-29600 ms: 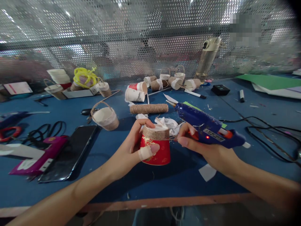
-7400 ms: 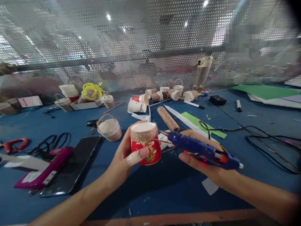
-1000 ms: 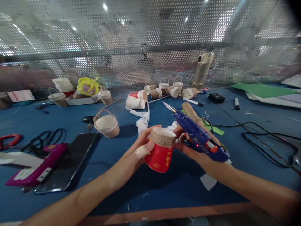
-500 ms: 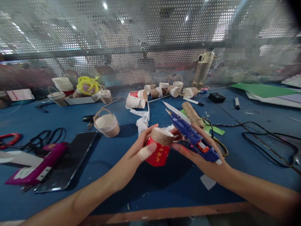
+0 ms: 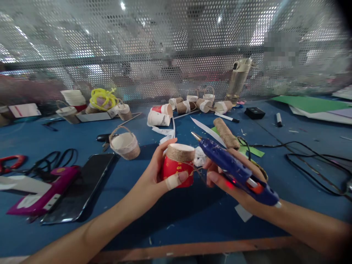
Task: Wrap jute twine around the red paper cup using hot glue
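Note:
My left hand [image 5: 155, 179], with a bandage on its thumb, grips a red paper cup [image 5: 173, 169] with gold markings. Around the cup's upper part runs a band of brown twine [image 5: 180, 154]. The cup is held nearly upright above the table. A blue hot glue gun [image 5: 227, 157] lies across my right hand [image 5: 243, 183], its metal nozzle pointing up and to the left and a small red light glowing. Loose twine [image 5: 200, 171] stretches from the cup toward my right fingertips; whether they pinch it is unclear. Behind them lies a twine spool [image 5: 226, 134], partly hidden.
A small twine-handled basket [image 5: 126, 145] stands left of the cup. Further left lie a phone [image 5: 79, 190] and a purple-and-white tool [image 5: 44, 192]. White paper cups [image 5: 158, 119], several small baskets, a bottle [image 5: 238, 80] and a black cable [image 5: 310, 172] are beyond or to the right.
My left hand has turned the cup and shifted it slightly left. My right hand has drawn away rightward from the cup with the glue gun, and the loose twine shows between them.

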`<state>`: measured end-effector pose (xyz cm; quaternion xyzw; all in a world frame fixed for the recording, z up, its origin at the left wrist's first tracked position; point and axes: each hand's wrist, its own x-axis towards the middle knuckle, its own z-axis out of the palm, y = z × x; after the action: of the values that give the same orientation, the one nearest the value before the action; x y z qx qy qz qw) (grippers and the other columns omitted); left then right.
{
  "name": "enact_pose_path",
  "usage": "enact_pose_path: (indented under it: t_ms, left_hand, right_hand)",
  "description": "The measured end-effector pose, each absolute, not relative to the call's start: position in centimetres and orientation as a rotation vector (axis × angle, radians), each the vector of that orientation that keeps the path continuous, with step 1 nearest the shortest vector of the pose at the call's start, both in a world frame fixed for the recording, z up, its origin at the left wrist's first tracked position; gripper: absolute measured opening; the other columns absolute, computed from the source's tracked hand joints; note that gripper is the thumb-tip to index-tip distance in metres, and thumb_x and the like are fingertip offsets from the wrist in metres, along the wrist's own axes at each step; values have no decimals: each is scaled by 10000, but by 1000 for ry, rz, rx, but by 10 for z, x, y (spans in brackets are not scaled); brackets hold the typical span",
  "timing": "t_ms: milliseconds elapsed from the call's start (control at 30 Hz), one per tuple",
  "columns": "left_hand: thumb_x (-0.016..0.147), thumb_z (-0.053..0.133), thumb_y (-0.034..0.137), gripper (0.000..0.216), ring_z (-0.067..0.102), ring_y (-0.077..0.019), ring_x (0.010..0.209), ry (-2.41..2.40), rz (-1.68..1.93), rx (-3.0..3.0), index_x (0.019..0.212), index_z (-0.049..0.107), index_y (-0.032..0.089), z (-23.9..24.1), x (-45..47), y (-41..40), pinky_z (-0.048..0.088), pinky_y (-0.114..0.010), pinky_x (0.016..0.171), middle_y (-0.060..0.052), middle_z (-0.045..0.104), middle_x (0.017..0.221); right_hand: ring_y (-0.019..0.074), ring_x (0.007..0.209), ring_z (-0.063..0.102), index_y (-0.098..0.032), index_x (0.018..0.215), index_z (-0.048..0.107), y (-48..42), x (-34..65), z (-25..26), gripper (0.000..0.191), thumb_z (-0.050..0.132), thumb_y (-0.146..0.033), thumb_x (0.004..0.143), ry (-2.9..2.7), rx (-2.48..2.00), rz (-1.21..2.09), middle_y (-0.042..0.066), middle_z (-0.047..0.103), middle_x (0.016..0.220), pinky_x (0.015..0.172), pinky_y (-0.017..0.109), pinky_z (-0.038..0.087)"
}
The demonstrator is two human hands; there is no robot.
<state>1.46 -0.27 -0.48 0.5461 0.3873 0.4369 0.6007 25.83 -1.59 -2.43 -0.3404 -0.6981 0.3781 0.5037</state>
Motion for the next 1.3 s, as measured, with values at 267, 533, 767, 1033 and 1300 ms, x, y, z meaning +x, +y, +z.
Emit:
enact_pose_path:
  t_ms: [267, 533, 767, 1033, 1300]
  left_hand:
    - [856, 874, 355, 670, 721, -275, 1201, 783, 1132, 1249, 1448, 559, 380, -6, 9, -4, 649, -316, 930, -36, 705, 1402]
    - [873, 826, 399, 741, 691, -364, 1267, 763, 1124, 1257, 1537, 499, 362, -6, 2, -4, 653, -432, 964, -91, 652, 1500]
    - [854, 846, 427, 749, 664, -351, 1250, 937, 1206, 1313, 1509, 489, 356, 3, 12, -12, 638, -412, 949, -71, 631, 1472]
    - [895, 833, 403, 696, 664, -296, 1229, 984, 1219, 1416, 1489, 471, 370, 4, 17, -14, 632, -361, 951, -43, 617, 1446]
    - [901, 833, 322, 712, 626, -316, 1330, 966, 1208, 1626, 1498, 446, 346, -3, 8, -6, 534, -419, 1128, -53, 623, 1473]
  right_hand:
    - [142, 655, 598, -273, 877, 576, -16, 267, -18, 221, 738, -127, 907, -1878, -770, 667, -39, 628, 771, 635, 289, 513]
    - [122, 556, 463, -251, 755, 492, -14, 270, -14, 250, 652, -95, 865, -1915, -815, 731, -51, 507, 665, 532, 290, 380]
    - [127, 544, 438, -246, 755, 523, -16, 273, -15, 207, 659, -152, 878, -1928, -979, 744, -44, 501, 651, 518, 303, 340]
    - [125, 547, 415, -251, 722, 390, -19, 272, -20, 303, 639, -108, 817, -1976, -959, 680, -51, 463, 647, 531, 312, 314]
    - [131, 538, 368, -255, 737, 351, -22, 269, -17, 284, 568, -131, 871, -2007, -966, 583, -50, 418, 640, 527, 318, 295]
